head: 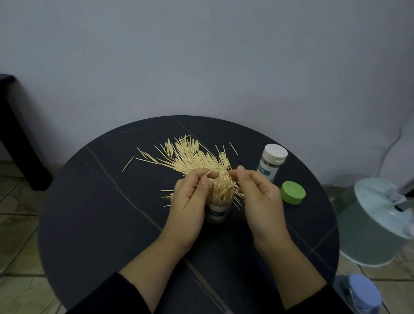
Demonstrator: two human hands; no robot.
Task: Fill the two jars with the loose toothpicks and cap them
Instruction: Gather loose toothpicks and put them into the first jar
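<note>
Open jar (218, 206) stands mid-table (99, 210), toothpicks upright inside. Loose toothpick pile (191, 155) lies behind it. Capped jar (271, 161) behind-right; loose cap (293, 192) right of the open jar. Hands flank it.

It looks like a room in a home: a small round dark worktop (104, 211) stands against a plain grey wall (208, 46) on a tiled floor (8, 216), with a pale green household appliance (372, 225) on the floor to the right.
</note>
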